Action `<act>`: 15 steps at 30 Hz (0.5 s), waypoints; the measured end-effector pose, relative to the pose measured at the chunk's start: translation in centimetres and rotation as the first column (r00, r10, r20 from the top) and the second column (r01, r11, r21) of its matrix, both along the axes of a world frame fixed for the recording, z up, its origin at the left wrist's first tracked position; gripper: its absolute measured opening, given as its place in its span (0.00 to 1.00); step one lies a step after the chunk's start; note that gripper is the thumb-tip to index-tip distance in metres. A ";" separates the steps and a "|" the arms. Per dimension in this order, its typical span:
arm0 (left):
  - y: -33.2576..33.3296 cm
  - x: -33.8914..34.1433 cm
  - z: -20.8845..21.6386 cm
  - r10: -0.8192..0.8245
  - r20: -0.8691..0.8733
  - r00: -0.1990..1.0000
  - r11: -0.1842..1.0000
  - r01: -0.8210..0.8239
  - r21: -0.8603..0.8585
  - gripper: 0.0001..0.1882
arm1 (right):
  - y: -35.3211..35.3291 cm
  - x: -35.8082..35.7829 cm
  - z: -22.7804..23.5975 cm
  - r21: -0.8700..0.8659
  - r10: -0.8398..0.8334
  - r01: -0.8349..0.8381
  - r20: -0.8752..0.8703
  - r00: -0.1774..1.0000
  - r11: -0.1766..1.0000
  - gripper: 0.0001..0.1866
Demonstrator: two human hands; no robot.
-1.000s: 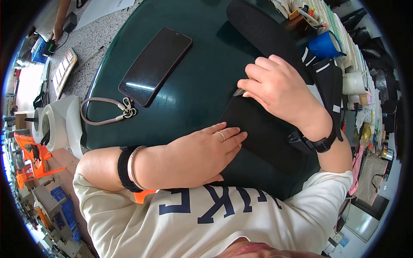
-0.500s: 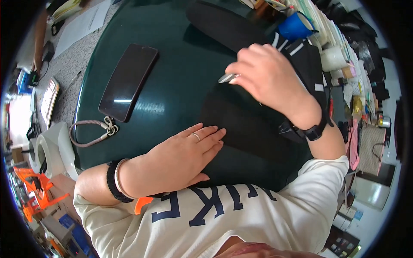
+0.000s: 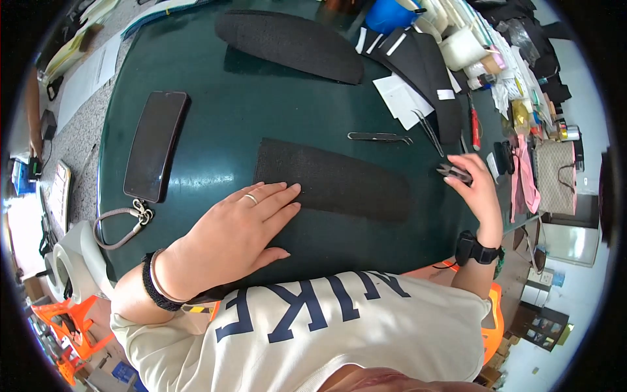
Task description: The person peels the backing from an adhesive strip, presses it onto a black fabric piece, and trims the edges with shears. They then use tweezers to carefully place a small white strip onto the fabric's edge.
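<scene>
Right hand: over at the right of the frame I see the right hand [image 3: 478, 188], fingers closed round small dark snips [image 3: 455, 172], just beyond the cloth's right end.
Left hand: lower left of centre, the left hand [image 3: 238, 225] lies flat, fingers extended, thumb apart, fingertips on the cloth's left end.
Black cloth: the black cloth [image 3: 339, 179] lies flat mid-frame on the dark green surface [image 3: 215, 117].
Tweezers: the tweezers [image 3: 377, 137] lie just above the cloth.
Curved black piece: upper centre, the curved black piece [image 3: 294, 44].
Phone: left, the phone [image 3: 155, 145].
</scene>
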State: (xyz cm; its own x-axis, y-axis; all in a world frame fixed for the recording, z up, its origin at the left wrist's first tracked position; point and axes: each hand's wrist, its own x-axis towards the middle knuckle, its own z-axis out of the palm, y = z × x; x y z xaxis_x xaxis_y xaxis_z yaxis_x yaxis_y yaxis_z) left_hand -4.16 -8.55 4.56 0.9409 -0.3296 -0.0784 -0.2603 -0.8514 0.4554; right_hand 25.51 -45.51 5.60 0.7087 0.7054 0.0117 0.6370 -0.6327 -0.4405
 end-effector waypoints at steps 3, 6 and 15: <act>0.2 0.1 -0.1 0.004 0.006 1.000 1.000 -0.004 -0.027 0.36 | 2.3 -0.3 -0.2 0.014 0.156 -0.178 0.415 0.896 0.984 0.18; -0.1 0.0 -0.3 0.002 0.031 1.000 1.000 -0.001 -0.012 0.36 | 6.4 -1.2 -0.5 0.089 0.056 -0.063 0.078 0.995 0.994 0.18; 0.7 0.1 -2.4 -0.028 0.143 0.989 0.995 0.041 -0.091 0.38 | 14.7 -1.8 -2.1 0.159 0.389 -0.406 0.126 0.912 0.900 0.08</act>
